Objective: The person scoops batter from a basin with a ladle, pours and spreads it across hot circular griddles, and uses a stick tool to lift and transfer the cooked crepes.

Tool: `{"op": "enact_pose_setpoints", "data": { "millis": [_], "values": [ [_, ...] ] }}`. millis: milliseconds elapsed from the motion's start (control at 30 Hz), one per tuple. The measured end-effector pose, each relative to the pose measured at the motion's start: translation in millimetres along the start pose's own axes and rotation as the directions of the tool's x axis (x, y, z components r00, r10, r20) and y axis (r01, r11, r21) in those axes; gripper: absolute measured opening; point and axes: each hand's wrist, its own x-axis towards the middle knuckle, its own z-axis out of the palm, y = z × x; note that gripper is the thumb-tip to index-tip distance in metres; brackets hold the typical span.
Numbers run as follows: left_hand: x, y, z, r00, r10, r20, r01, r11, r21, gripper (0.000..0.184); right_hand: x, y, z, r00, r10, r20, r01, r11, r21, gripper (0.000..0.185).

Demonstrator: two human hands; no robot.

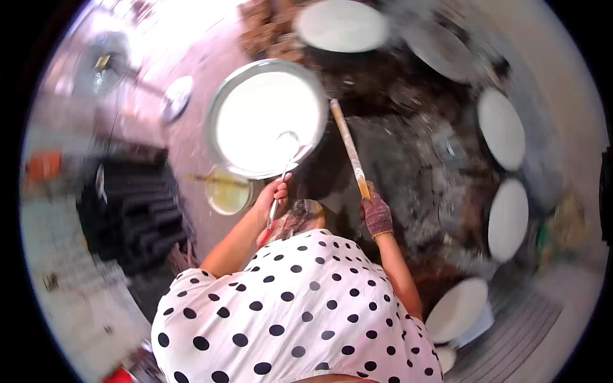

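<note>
My bare left hand (276, 193) is closed around the handle of a metal ladle (285, 168), whose bowl end lies over the white liquid (268, 105) in a large round metal basin (214, 131). In my right hand (377, 214), which wears a dark reddish knitted glove, is a long, worn wooden stick (348, 143). The stick points up and away, its far tip near the right side of the basin. A smaller bowl (250, 198) of pale yellow liquid stands by my left hand, with a thin yellow stick (207, 178) across it.
Several white round discs (509, 220) form an arc around a dark, sooty area (402, 159) on the right. Stacked brown pieces (268, 32) stand at the far side. To the left are a black ridged pile (137, 210) and a standing fan (102, 64).
</note>
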Motion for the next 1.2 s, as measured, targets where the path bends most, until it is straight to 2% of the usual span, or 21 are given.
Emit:
{"op": "enact_pose_setpoints", "data": {
  "millis": [33,100,200,267,300,367,400,433,467,533,600,667,700,733,767,833,867,900,1000,1100,1200],
  "values": [
    [-17,18,-18,0.98,0.147,-0.133,-0.092,0.932,0.351,0.03,19,-22,11,0.995,-0.068,0.075,0.075,0.993,-0.089,0.046],
    [24,55,-61,0.922,0.363,-0.138,-0.197,0.744,0.638,0.027,60,-60,36,0.96,-0.225,0.168,0.265,0.925,-0.272,0.045],
    [78,114,-81,0.886,0.441,-0.141,-0.192,0.628,0.754,0.021,126,-122,63,0.889,-0.394,0.232,0.457,0.758,-0.465,0.044],
    [115,134,-72,0.864,0.481,-0.152,-0.137,0.513,0.847,0.022,147,-158,52,0.964,-0.01,0.267,0.17,0.794,-0.584,0.042],
    [127,143,-65,0.858,0.489,-0.157,-0.079,0.427,0.901,0.025,147,-163,50,0.963,0.002,0.27,0.165,0.789,-0.592,0.042],
    [146,160,-60,0.872,0.469,-0.143,-0.037,0.354,0.935,0.028,153,-175,58,0.909,0.248,0.336,0.009,0.792,-0.611,0.042],
    [152,167,-59,0.881,0.457,-0.12,-0.002,0.258,0.966,0.031,157,-154,62,0.911,0.104,0.4,0.177,0.776,-0.605,0.043],
    [158,171,-61,0.884,0.451,-0.128,-0.002,0.276,0.961,0.031,158,-135,63,0.908,0.116,0.403,0.177,0.766,-0.618,0.043],
    [164,173,-62,0.889,0.444,-0.113,0.035,0.179,0.983,0.032,152,-132,62,0.894,-0.263,0.362,0.406,0.819,-0.407,0.041],
    [177,174,-59,0.898,0.432,-0.089,0.062,0.077,0.995,0.034,162,-129,58,0.958,-0.038,0.283,0.216,0.744,-0.633,0.038],
    [185,173,-62,0.926,0.368,-0.08,0.098,-0.031,0.995,0.032,166,-110,60,0.931,-0.151,0.332,0.309,0.811,-0.497,0.037],
    [188,163,-64,0.929,0.359,-0.086,0.076,0.04,0.996,0.029,169,-80,67,0.887,-0.363,0.285,0.437,0.86,-0.265,0.043],
    [189,155,-61,0.931,0.357,-0.078,0.043,0.104,0.994,0.026,168,-61,74,0.889,-0.353,0.291,0.43,0.863,-0.265,0.043],
    [206,140,-74,0.941,0.316,-0.122,-0.002,0.365,0.931,0.025,169,-41,83,0.946,-0.191,0.262,0.247,0.948,-0.2,0.042],
    [207,129,-63,0.939,0.297,-0.173,0.014,0.47,0.882,0.019,164,-40,89,0.952,-0.135,0.275,0.186,0.968,-0.167,0.043],
    [205,110,-43,0.977,0.12,-0.174,-0.019,0.87,0.493,0.015,153,-39,102,0.954,-0.023,0.299,0.058,0.992,-0.108,0.043],
    [186,103,-17,0.97,0.142,-0.197,-0.049,0.91,0.412,0.013,132,-77,92,0.921,0.156,0.357,-0.188,0.981,0.054,0.044],
    [160,105,15,0.963,0.163,-0.215,-0.085,0.939,0.334,0.012,117,-108,82,0.844,0.305,0.44,-0.424,0.883,0.2,0.045],
    [104,131,79,0.948,0.298,-0.112,-0.266,0.935,0.236,0.013,96,-174,52,0.885,0.186,0.426,-0.333,0.893,0.303,0.048],
    [32,174,161,0.825,0.563,0.058,-0.555,0.785,0.275,0.021,96,-227,31,0.924,-0.044,0.381,-0.098,0.934,0.344,0.052],
    [-48,210,236,0.7,0.679,0.22,-0.706,0.615,0.351,0.026,88,-297,-2,0.939,-0.252,0.235,0.141,0.904,0.404,0.051]
  ]
}}
